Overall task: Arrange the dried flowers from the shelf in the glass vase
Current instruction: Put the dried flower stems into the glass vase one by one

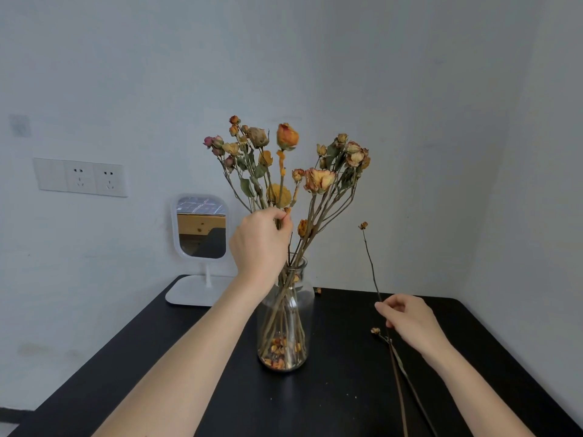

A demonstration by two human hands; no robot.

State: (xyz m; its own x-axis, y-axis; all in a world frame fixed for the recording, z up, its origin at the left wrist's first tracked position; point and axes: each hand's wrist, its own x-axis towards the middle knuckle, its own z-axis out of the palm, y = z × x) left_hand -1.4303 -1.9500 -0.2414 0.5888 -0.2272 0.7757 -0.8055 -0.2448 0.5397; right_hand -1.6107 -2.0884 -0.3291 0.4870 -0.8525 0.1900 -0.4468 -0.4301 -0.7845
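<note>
In the head view, the glass vase stands on the black table at the centre of the frame. It holds a loose bunch of dried flowers that fans upward, with fallen petals heaped at its bottom. The left hand is raised just above and to the left of the vase mouth, its back toward the camera. Its thumb and fingertips pinch one of the stems in the bunch just below the blooms, and the forearm reaches in from the lower left, crossing in front of the vase's left side. The right hand hovers low over the table to the right of the vase, apart from it, and pinches a thin single stem between thumb and fingers. This stem stands nearly upright, tilted slightly left, with a small bud at its top. Another stem with a tiny bud lies on the table just beside that hand, running toward the lower edge. A small white mirror stands at the table's back left corner, and a wall socket sits at middle left.
</note>
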